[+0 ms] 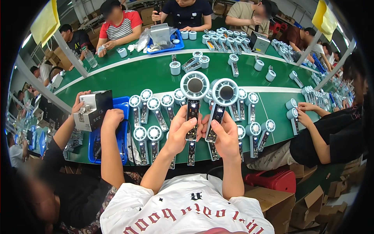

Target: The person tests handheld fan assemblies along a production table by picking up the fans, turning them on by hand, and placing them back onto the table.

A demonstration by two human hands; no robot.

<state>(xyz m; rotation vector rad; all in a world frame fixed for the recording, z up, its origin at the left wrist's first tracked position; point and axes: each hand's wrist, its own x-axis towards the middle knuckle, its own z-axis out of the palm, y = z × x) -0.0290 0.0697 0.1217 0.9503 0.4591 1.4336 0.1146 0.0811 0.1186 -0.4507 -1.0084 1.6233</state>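
Observation:
My left hand [178,134] is closed round the handle of a light blue handheld fan [194,85]. Another handheld fan [225,93] of the same kind is gripped in my right hand [224,136]. Both fans stand side by side, round heads away from me, thumbs on the handles. Their handles show bare dark circuit boards, and a small light glows on each. Just beyond and beside my hands, several more fans with pale centres, such as one fan [154,133] at the left and one fan [254,129] at the right, lie in rows on the green table [272,136].
At the left a person holds a metal box [93,111] over a blue tray [94,150]. To the right another person handles fans. Across the green belt [140,74] sit people with more fans and a blue tray [165,48]. Cardboard boxes [272,199] stand lower right.

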